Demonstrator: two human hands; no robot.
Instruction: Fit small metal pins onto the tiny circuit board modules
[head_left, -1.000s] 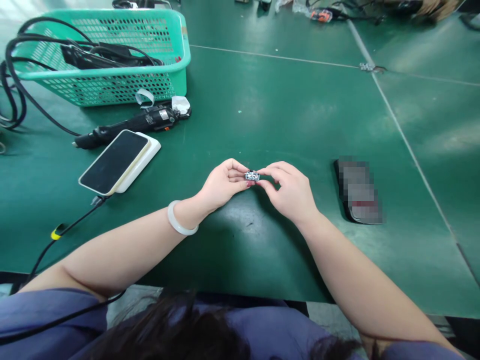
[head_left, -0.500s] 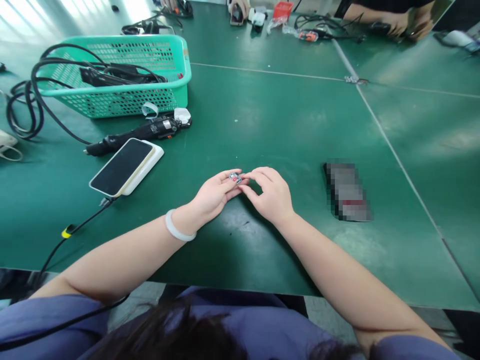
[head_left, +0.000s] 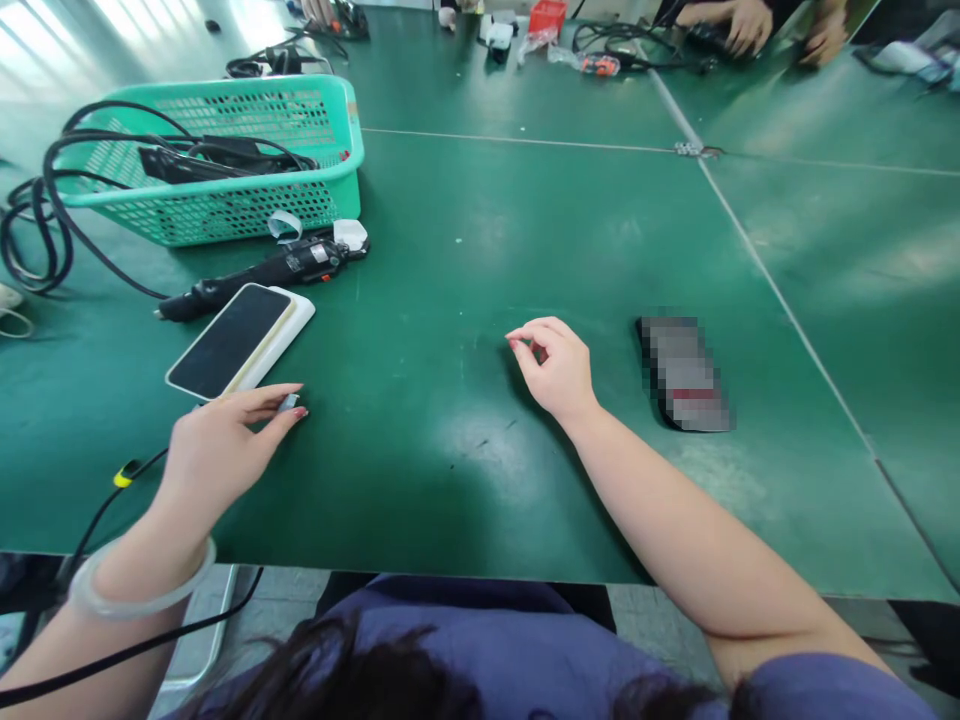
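Observation:
My left hand (head_left: 217,445) is closed in a pinch just in front of the phone (head_left: 229,340), above the green table. A small pale grey piece (head_left: 288,402) shows between its thumb and fingers; its kind is too small to tell. My right hand (head_left: 555,368) rests near the middle of the table, thumb and index finger pinched together. Whether anything tiny sits between those fingertips I cannot make out. The phone lies on a white block (head_left: 289,325), with a black cable running toward me from its near end.
Behind the phone lies a black electric screwdriver (head_left: 262,273). A green basket (head_left: 225,215) holds black cables and tools. To the right lies a blurred-out dark object (head_left: 684,375). Across the table (head_left: 465,470) are a red container (head_left: 547,16), cables and another person's hands (head_left: 750,25).
My hands have come apart. The left one has moved left toward the phone with the small grey piece, while the right has stayed nearly in place.

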